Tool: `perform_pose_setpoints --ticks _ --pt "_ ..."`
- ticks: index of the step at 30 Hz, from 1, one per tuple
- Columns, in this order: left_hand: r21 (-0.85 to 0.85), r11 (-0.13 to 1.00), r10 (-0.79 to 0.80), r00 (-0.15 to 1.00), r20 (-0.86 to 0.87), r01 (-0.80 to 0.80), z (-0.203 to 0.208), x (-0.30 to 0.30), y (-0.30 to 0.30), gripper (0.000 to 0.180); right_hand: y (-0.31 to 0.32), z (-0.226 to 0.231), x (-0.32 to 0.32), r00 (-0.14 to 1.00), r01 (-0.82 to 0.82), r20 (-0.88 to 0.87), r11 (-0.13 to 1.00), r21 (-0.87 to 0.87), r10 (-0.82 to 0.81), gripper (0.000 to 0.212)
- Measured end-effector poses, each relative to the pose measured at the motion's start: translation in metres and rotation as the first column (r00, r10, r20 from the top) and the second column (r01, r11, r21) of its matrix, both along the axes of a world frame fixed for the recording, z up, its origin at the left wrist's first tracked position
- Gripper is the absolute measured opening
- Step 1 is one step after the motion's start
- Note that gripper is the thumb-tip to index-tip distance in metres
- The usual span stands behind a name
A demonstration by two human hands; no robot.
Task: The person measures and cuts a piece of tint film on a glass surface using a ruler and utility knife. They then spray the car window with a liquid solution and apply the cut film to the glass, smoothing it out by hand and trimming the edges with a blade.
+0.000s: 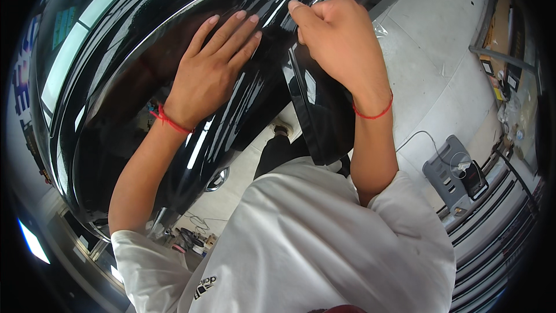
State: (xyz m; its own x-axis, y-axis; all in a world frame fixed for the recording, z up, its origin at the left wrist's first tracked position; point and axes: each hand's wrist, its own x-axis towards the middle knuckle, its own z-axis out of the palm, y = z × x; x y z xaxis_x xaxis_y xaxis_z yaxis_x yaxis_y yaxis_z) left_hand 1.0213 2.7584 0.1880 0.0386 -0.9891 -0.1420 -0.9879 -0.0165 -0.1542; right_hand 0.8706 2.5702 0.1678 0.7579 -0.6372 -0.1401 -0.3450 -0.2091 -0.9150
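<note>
A glossy black car body [116, 110] fills the left and top of the view, with a chrome trim strip [174, 17] curving along its window line. My left hand [211, 64] lies flat on the black panel, fingers spread and pointing up to the right. My right hand [339, 37] is curled, fingertips pinching at the edge of a thin clear film [379, 28] near the seam between panels [295, 81]. Both wrists carry a red string band. My white T-shirt fills the lower middle.
A pale concrete floor [428, 69] lies to the right. On it sits a grey box-shaped device [449, 174] with a thin cable, next to a metal floor grating [498, 220]. Tools and cables lie on the floor near the wheel [194, 235].
</note>
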Motion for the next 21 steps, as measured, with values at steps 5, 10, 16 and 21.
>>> perform_pose_setpoints --ticks 5,10,16,21 --pt "-0.004 0.992 0.127 0.990 0.063 -0.127 0.009 -0.007 0.029 0.056 0.001 0.003 0.000 0.999 0.012 -0.036 1.000 0.016 -0.012 0.047" --pt "0.029 0.992 0.119 0.985 0.122 -0.123 -0.004 -0.005 0.027 0.055 0.001 0.001 0.001 0.999 0.032 -0.023 0.997 0.064 -0.030 0.047" --pt "0.011 0.994 0.107 0.993 0.047 -0.108 -0.016 -0.005 0.011 0.063 0.001 0.002 0.004 0.995 0.060 -0.085 0.989 0.137 -0.048 0.049" --pt "-0.002 0.994 0.110 0.991 0.071 -0.110 -0.005 -0.004 0.012 0.063 0.001 0.005 0.003 0.994 0.068 -0.097 0.986 0.149 -0.054 0.050"
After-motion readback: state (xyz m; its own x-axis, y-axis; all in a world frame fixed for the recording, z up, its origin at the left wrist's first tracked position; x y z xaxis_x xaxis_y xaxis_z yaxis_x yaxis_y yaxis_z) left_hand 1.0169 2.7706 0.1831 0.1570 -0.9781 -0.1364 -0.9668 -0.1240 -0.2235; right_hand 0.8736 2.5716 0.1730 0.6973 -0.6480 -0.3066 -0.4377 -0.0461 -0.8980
